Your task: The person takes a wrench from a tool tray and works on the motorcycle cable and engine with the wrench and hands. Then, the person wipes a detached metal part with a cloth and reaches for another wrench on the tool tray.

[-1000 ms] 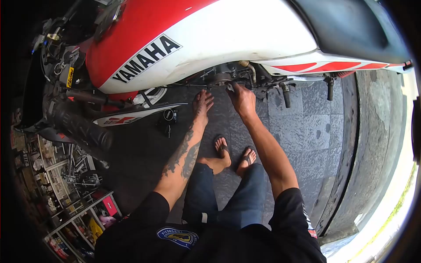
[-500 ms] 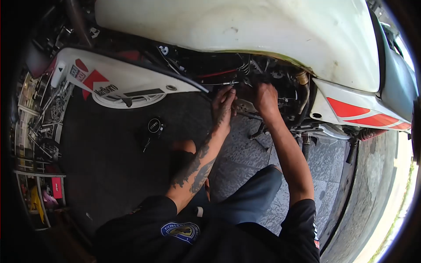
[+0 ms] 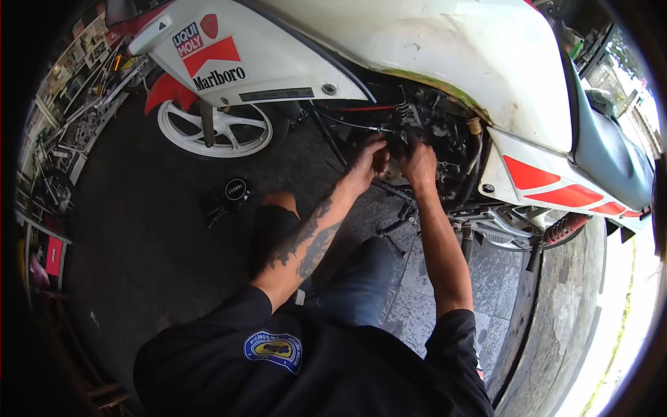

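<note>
Motorbike (image 3: 479, 76) across the top of the frame, left hand (image 3: 366, 165) half curled by a cable end (image 3: 376, 128), right hand (image 3: 418, 165) bunched up at the engine (image 3: 445, 125), can't tell what either's gripping, white wheel (image 3: 226, 124) upper left

one camera, worn on the person's head, gives the only view, facing forward and steeply down, so the black shirt (image 3: 292, 368) fills the lower edge and the bare arms (image 3: 445, 257) run up and away from it. the lens is very wide: a dark rounded border closes in the corners, and the shelves (image 3: 42, 228) at far left and the concrete strip (image 3: 573, 285) at right seem to bend. the left hand (image 3: 367, 165) and right hand (image 3: 418, 163) show above the middle, seen from over the forearms. the motorcycle (image 3: 451, 55) stands close, sideways across the top, cropped by the upper edge.
</note>
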`<state>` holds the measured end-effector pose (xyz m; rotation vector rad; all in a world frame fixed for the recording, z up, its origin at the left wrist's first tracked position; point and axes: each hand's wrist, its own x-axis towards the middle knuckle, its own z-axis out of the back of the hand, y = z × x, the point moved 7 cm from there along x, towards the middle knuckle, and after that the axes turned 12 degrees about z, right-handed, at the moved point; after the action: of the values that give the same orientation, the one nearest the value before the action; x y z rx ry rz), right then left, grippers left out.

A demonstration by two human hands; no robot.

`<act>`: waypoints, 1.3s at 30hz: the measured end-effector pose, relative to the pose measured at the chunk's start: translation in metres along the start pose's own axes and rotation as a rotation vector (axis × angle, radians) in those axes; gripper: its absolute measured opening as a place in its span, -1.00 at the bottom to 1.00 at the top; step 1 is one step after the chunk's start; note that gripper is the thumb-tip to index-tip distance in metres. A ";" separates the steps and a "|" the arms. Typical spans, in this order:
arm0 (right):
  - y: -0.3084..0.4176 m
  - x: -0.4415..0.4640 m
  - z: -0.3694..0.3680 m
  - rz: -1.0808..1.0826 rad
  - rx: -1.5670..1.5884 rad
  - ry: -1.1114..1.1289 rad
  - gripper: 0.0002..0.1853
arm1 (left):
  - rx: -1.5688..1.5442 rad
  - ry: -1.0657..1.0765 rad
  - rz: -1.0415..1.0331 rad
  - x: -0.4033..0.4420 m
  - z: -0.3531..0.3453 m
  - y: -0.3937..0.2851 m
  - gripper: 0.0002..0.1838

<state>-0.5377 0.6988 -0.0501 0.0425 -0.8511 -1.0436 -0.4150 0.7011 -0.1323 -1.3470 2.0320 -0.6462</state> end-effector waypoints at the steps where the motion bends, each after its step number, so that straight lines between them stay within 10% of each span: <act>1: 0.001 -0.001 -0.004 0.005 -0.086 0.079 -0.68 | -0.063 0.062 0.037 0.003 0.000 0.007 -0.76; 30: 0.026 -0.010 -0.001 -0.087 -0.206 0.318 -0.31 | -0.101 0.084 0.063 0.006 0.000 0.005 -0.68; 39: 0.017 -0.018 -0.009 -0.030 -0.209 0.288 -0.32 | 0.119 -0.261 -0.457 0.020 0.027 0.000 -0.76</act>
<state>-0.5235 0.7190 -0.0599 0.0281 -0.4802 -1.1185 -0.4018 0.6809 -0.1559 -1.7391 1.4667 -0.7285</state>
